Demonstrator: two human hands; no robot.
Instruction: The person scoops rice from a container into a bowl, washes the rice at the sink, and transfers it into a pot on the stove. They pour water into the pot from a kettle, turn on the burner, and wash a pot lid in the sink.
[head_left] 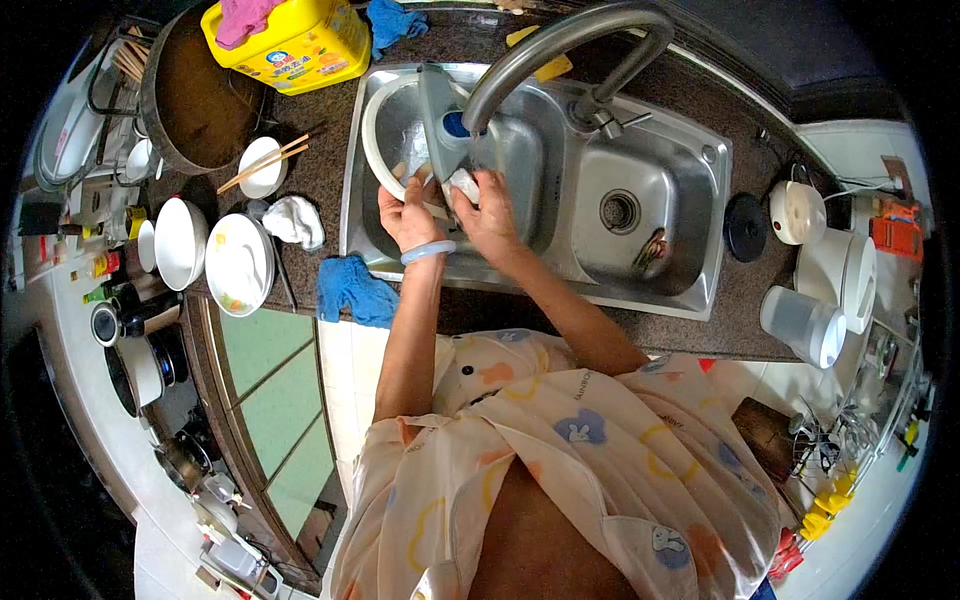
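Note:
Over the left sink basin point(535, 200), my left hand point(408, 217) is closed round the lower end of a flat grey blade-like piece point(436, 110). Its exact kind does not show clearly. My right hand point(487, 212) pinches a small white wad, cloth or sponge point(464, 185), against the lower part of that piece. Behind both hands a white-rimmed basin point(372, 130) sits in the sink, its contents partly hidden. A round blue patch point(455, 124) shows just beside the grey piece. The curved faucet point(560, 20) arches above, its spout just over my right hand.
The right basin has a drain point(620, 211) with food scraps point(650, 248) near it. On the left counter are white bowls point(181, 243), a plate point(240, 264), chopsticks point(265, 165), a wok point(200, 95) and a blue cloth point(356, 291). A yellow jug point(290, 50) stands behind.

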